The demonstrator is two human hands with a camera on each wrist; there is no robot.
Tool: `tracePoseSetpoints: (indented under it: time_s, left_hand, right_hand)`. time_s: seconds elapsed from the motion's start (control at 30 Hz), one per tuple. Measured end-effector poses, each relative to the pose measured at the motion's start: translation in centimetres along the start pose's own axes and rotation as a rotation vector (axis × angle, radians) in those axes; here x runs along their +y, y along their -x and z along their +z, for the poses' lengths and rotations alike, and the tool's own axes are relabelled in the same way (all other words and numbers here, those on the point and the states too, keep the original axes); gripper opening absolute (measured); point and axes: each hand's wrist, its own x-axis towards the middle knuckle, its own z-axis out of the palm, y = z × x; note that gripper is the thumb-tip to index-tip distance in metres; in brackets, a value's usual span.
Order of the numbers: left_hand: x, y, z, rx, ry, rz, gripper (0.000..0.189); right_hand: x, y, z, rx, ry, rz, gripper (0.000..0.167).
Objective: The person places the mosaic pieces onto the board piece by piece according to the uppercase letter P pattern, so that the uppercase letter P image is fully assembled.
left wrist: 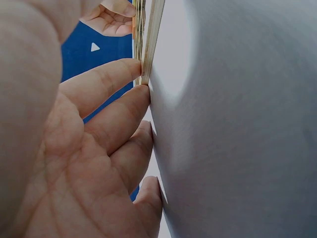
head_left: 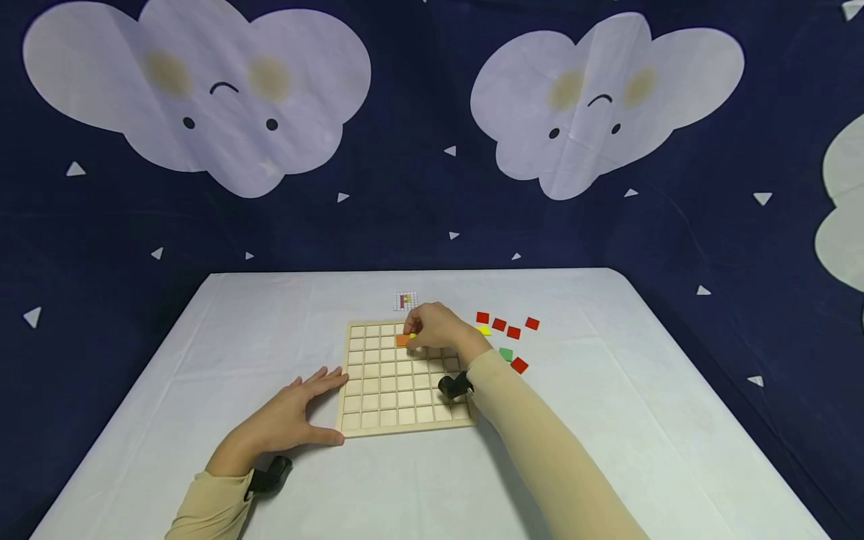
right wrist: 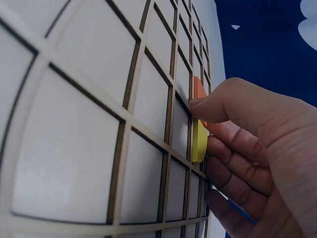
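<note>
Board: one wooden grid board (head_left: 388,433), flat on the desk (head_left: 628,420).
Pattern card: one (head_left: 406,301), on the desk just beyond the board's far edge.
Red tiles: five (head_left: 519,365), lying right of the board, four farther back and one nearer.
Green tile: one (head_left: 505,354), just beside the nearest red one.
Orange tile: one (head_left: 402,340), on the board near its far side.
Yellow pieces: two; one on the desk (head_left: 483,330) by the right wrist, one over the board (right wrist: 199,144), next to the orange tile.
Right grip (head_left: 439,328): nearly closed, thumb and fingers pinching the yellow piece over the board.
Left grip (head_left: 290,416): spread wide, fingertips touching the board's left edge.
Wrist cameras: two, black (head_left: 271,475), one per wrist.
</note>
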Motion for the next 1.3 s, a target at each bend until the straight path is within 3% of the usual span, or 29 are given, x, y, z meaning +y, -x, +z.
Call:
tracePoseSetpoints:
  time_s: [0.43,0.77,1.03,1.3]
  left_hand:
    - [0.0,-0.2,0.3,-0.012,0.0,-0.01,0.101]
    - [-0.1,0.1,0.7,-0.018,0.014,-0.018,0.101]
    - [-0.1,0.3,0.7,0.003,0.003,-0.033,0.103]
    - [0.0,-0.3,0.1,-0.002,-0.004,-0.015,0.102]
  right_hand:
    - [0.5,0.3,0.3,0.005,0.008,0.007,0.015]
    - [1.1,0.4,-0.5,-0.057,0.0,-0.092,0.016]
    - [2.4,0.7,-4.1,-0.002,-0.014,-0.09,0.024]
    - [6.9,2.3,-8.0,0.101,-0.005,0.052,0.029]
